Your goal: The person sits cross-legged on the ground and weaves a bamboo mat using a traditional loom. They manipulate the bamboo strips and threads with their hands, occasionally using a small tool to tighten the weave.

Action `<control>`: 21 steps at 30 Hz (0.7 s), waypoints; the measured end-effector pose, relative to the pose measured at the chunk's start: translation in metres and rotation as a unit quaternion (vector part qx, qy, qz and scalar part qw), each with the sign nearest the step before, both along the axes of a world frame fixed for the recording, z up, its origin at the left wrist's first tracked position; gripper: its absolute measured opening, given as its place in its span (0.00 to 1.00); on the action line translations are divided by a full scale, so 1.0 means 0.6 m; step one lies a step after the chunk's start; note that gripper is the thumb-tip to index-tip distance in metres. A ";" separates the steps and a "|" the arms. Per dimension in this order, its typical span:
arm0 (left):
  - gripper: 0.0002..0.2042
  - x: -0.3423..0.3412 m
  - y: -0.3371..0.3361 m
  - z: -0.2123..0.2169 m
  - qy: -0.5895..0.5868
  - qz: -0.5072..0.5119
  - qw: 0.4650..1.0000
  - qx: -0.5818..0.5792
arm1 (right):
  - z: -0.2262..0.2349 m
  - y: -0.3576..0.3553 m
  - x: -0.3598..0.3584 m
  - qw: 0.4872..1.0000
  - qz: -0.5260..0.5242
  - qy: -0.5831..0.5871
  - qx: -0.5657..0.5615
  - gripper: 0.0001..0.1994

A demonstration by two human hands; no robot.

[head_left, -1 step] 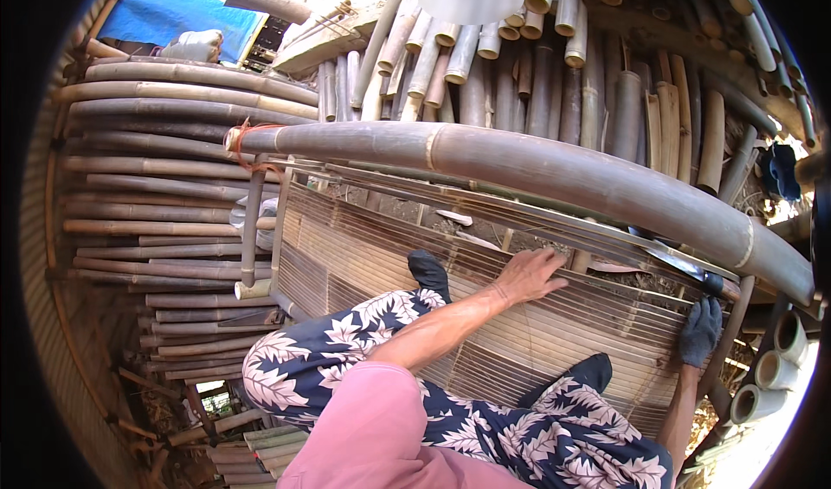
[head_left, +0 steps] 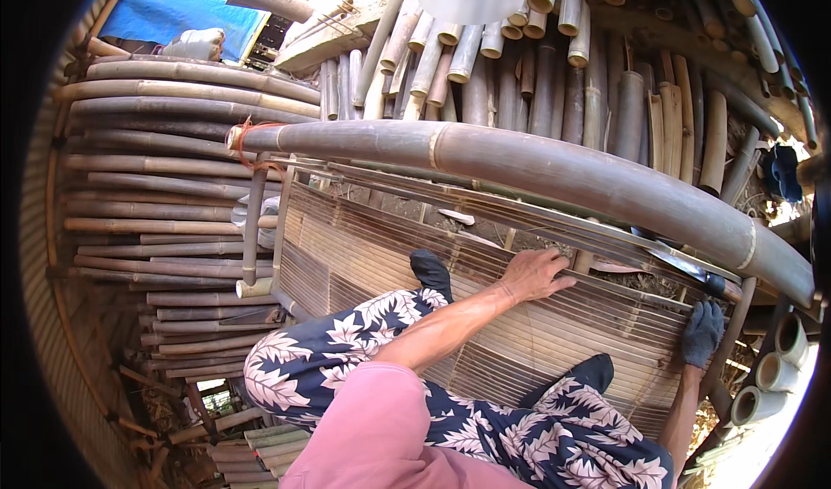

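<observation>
A panel of thin bamboo slats, bound in rows, lies under my legs inside a bamboo frame. My bare left hand rests on its far edge, fingers apart and slightly bent over the upper slats. At the panel's right end, my right hand in a dark grey glove has its fingers around the end of the topmost bamboo slat; the fingertips are partly hidden. Just beyond the glove, a large knife with a dark and wooden handle lies along long split strips.
A thick bamboo pole crosses beyond the panel, tied with orange cord at its left end. Bamboo poles form a platform at left. Stacked bamboo stands behind. Cut tubes lie at right. A blue tarp hangs far left.
My left hand has shifted slightly right and nearer, its fingers a little more bent. My right hand stays at the panel's right end.
</observation>
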State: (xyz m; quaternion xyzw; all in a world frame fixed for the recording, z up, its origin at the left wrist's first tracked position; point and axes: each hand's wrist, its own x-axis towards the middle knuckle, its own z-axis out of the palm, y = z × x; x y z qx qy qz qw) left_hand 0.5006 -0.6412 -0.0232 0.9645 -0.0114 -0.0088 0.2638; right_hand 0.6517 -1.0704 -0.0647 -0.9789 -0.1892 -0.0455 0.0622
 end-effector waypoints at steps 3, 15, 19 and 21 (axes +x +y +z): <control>0.19 0.020 0.002 0.008 0.068 -0.004 0.998 0.013 | -0.015 -0.010 0.010 0.999 0.027 0.031 -0.002 0.14; 0.13 0.020 -0.033 -0.006 0.043 -0.062 0.997 0.007 | 0.047 -0.006 0.002 0.984 -0.046 -0.029 0.167 0.07; 0.13 0.030 -0.052 0.000 0.072 -0.040 0.996 0.018 | 0.081 0.018 0.035 0.978 -0.041 -0.164 0.118 0.10; 0.15 0.034 -0.066 0.002 0.036 -0.068 0.994 0.083 | 0.088 0.029 0.070 0.991 0.006 -0.113 0.073 0.11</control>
